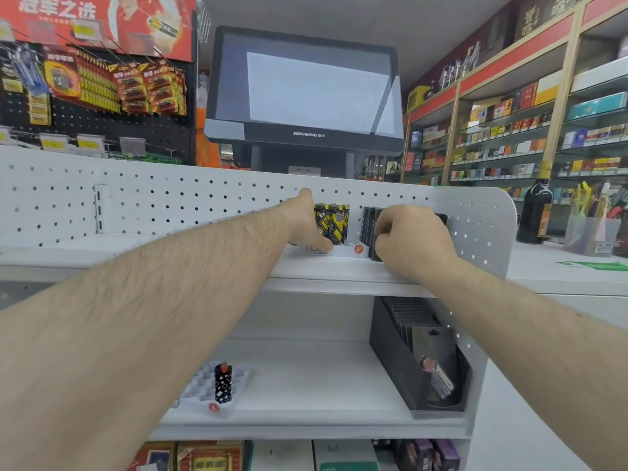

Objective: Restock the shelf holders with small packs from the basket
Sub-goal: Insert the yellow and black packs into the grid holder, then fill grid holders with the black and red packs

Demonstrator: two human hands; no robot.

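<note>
- While both arms are reaching to the top shelf [339,271], the left hand [307,220] is lying flat, fingers together, against yellow-black packs [334,224] standing in a white holder [353,249].
- Right hand [413,237] is curling over dark packs [368,226], hiding most of them; grip cannot be told.
- Basket is lying outside the view.

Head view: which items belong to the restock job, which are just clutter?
Job:
- left hand at yellow-black packs
- right hand at dark packs
- white holder on the top shelf

Just around:
- register screen
- dark bottle
- lone lighter in the lower tray
- black slotted rack

Basket not in view.
</note>
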